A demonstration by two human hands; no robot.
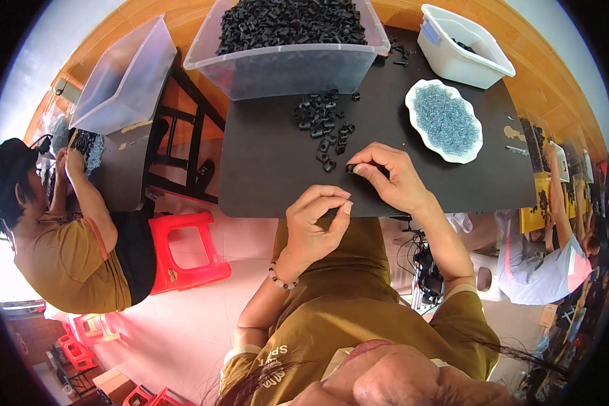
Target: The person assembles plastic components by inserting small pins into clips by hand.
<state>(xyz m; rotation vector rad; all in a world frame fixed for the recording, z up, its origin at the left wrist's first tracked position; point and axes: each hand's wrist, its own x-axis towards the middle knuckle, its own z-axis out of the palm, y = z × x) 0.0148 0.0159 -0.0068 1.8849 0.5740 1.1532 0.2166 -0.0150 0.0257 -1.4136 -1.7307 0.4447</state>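
Right now my right hand pinches a small black plastic ring piece between thumb and forefinger, low on the matte black worktop. My left hand hovers just off the near edge, thumb and forefinger tips pressed together; whether anything sits between them I cannot tell. Just beyond lies a loose pile of matching black pieces. Farther back stands a clear plastic bin full of them, and to the right a scalloped white dish of tiny blue-grey bits, then a white tub
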